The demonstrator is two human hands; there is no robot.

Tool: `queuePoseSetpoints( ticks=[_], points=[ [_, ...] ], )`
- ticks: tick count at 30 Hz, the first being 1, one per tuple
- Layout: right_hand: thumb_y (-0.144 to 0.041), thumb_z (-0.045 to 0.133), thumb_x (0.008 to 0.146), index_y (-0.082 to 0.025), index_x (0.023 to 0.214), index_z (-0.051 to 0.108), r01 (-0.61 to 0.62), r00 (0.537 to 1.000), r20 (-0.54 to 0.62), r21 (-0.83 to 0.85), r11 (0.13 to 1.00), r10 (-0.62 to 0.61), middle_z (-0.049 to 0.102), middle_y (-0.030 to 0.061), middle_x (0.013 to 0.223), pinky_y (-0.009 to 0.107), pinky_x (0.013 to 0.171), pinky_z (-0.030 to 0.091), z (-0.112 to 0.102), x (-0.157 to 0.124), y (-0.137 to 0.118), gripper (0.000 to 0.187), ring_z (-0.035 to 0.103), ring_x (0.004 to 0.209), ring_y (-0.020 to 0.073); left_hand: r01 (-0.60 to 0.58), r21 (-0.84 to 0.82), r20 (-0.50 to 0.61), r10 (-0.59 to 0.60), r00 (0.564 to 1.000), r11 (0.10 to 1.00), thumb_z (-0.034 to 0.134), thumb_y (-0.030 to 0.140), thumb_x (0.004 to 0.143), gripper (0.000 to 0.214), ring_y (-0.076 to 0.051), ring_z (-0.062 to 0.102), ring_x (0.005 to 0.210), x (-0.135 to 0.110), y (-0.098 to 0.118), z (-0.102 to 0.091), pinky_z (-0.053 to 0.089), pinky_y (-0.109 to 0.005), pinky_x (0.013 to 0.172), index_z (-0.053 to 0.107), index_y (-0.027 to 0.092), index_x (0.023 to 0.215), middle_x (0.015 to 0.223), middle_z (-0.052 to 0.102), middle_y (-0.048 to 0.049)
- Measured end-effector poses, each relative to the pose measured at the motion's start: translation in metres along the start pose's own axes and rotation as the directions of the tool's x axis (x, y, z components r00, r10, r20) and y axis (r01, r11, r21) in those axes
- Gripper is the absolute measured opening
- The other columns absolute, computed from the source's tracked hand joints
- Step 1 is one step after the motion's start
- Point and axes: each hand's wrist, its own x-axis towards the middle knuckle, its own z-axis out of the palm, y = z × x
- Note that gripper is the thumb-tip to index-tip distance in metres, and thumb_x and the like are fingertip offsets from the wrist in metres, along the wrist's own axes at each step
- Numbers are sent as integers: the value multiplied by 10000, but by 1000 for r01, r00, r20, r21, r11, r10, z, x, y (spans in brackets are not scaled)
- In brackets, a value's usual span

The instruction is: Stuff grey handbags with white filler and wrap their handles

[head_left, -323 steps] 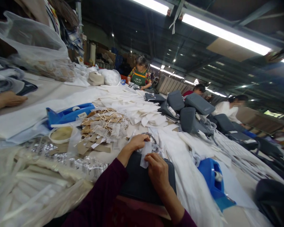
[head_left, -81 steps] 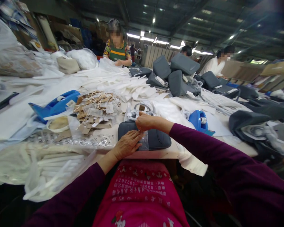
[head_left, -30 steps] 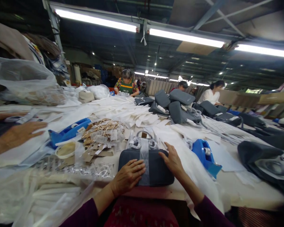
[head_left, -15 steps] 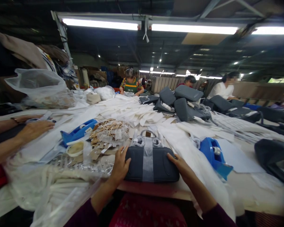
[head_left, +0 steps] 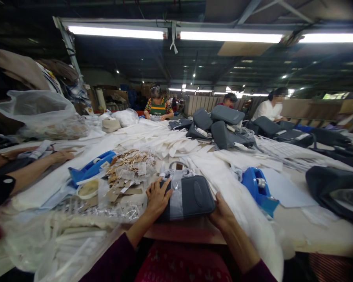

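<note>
A dark grey handbag (head_left: 195, 197) lies in front of me at the table's near edge, turned slightly at an angle. A band of clear wrapping goes round its middle, and its handle (head_left: 178, 165) points away from me. My left hand (head_left: 159, 199) rests on the bag's left part with its fingers spread over the surface. At the right end, my right hand (head_left: 222, 214) has its thumb upright by the corner and its other fingers partly hidden under the bag. Left of the bag lies a heap of brown tags with strings (head_left: 129, 169).
Blue tape dispensers stand left (head_left: 91, 168) and right (head_left: 257, 188). White sheets (head_left: 170, 141) spread across the table (head_left: 306, 235). More grey bags (head_left: 226, 131) are piled behind. A co-worker's arms (head_left: 44, 164) reach in at left; other people sit farther back.
The bag has turned, its right end rising. My left hand has moved from its left edge onto its top; my right hand has shifted down to the right corner. The view has swung slightly right.
</note>
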Motion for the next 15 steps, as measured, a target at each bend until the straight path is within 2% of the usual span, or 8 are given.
queuePoseSetpoints(
  ticks=[3, 6, 8, 11, 12, 13, 15],
  points=[
    [-704, 183, 868, -202, 1121, 640, 114, 993, 12, 46, 992, -115, 696, 123, 1094, 420, 845, 527, 22, 3, 9, 725, 642, 1030, 273, -11, -12, -71, 10, 997, 1000, 430, 442, 917, 409, -289, 484, 1079, 6, -9, 4, 436, -543, 881, 527, 348, 1303, 1257, 512, -110],
    [-719, 121, 856, -240, 1224, 585, 204, 973, 89, 113, 972, -215, 604, 84, 1293, 416, 872, 515, 51, 3, 10, 762, 600, 1118, 256, -67, -73, -123, 58, 991, 995, 408, 477, 923, 389, -248, 506, 1010, 14, -16, 5, 466, -499, 849, 563, 354, 1258, 1205, 546, -91],
    [-715, 121, 857, -256, 1251, 562, 236, 956, 134, 177, 955, -261, 548, 64, 1365, 423, 883, 505, 71, 0, 5, 749, 580, 1146, 253, -52, -149, -84, 40, 996, 987, 397, 502, 923, 403, -255, 507, 1028, 18, -19, 0, 457, -531, 859, 567, 345, 1253, 1217, 558, -93],
    [-704, 209, 863, -269, 1272, 533, 298, 937, 112, 242, 924, -331, 553, 66, 1351, 442, 894, 488, 101, -10, -5, 679, 561, 1160, 262, 101, -332, 80, -78, 994, 938, 385, 504, 924, 443, -292, 459, 1184, 24, -15, -15, 353, -597, 991, 539, 313, 1293, 1294, 544, -91],
    [-696, 234, 869, -279, 1292, 505, 342, 926, 81, 238, 909, -370, 560, 63, 1337, 447, 900, 482, 112, -15, -8, 652, 552, 1167, 260, 173, -470, 143, -118, 983, 866, 404, 495, 918, 454, -296, 418, 1249, 26, -10, -21, 303, -577, 1050, 533, 292, 1303, 1327, 529, -84],
    [-682, 256, 878, -291, 1317, 468, 398, 908, 45, 208, 893, -416, 560, 59, 1330, 451, 911, 473, 123, -22, -12, 625, 543, 1175, 256, 246, -631, 205, -148, 967, 735, 429, 491, 907, 467, -296, 378, 1298, 28, -3, -26, 271, -538, 1093, 532, 273, 1307, 1352, 517, -76],
    [-636, 319, 893, -303, 1362, 395, 520, 854, -5, 28, 854, -520, 533, 58, 1346, 465, 966, 430, 144, -37, -18, 580, 510, 1205, 249, 350, -865, 310, -164, 936, 359, 463, 524, 880, 519, -298, 351, 1333, 28, 18, -35, 293, -461, 1109, 524, 248, 1315, 1373, 505, -67]
  ],
)
